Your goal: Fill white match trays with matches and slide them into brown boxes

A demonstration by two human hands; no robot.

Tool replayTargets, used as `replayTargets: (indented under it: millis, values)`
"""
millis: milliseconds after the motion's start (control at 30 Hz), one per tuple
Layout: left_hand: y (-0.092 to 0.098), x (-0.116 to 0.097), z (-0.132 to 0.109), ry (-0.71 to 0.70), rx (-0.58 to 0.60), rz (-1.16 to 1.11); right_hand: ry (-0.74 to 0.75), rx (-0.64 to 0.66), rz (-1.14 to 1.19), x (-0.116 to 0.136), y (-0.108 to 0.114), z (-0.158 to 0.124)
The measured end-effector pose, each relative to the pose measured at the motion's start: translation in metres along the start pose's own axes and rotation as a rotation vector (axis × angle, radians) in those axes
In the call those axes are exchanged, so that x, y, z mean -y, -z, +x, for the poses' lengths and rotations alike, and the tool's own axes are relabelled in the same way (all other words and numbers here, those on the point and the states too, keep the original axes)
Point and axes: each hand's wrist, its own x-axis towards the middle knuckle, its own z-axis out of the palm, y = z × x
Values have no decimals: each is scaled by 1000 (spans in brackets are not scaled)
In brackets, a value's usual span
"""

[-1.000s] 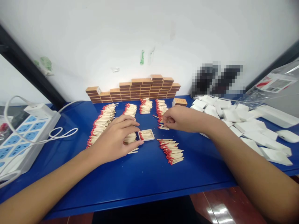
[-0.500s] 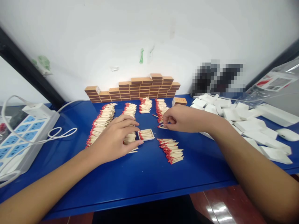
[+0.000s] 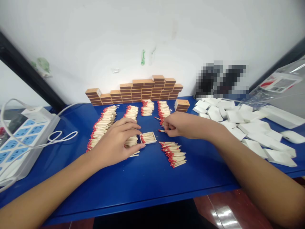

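My left hand (image 3: 116,140) rests on the blue table (image 3: 143,181) with thumb and fingers pinched round the left end of a small open matchbox tray (image 3: 148,137) partly filled with red-tipped matches. My right hand (image 3: 181,124) is closed in a pinch over a few matches (image 3: 162,130) at the near end of a row of matches (image 3: 164,110). A loose pile of matches (image 3: 173,153) lies just in front of the right hand. More rows of matches (image 3: 102,125) lie behind and left of my left hand.
Stacked brown matchboxes (image 3: 135,92) line the wall at the back, one more (image 3: 182,105) beside the right hand. White empty box sleeves (image 3: 240,124) cover the right side. A power strip (image 3: 26,136) with white cables sits at the left edge.
My right hand has slid a little left and nearer, pinching matches at the row's near end. The left hand and the tray have stayed put.
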Motion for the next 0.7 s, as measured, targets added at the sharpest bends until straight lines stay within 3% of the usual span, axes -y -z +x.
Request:
replayTargets:
  millis: [367,700]
  values:
    - [1,1,1,7,6,3,30,-57,-43,7,-4,2]
    - [1,-1,0,-1,4,-11,279,-214,196,19,-10,-1]
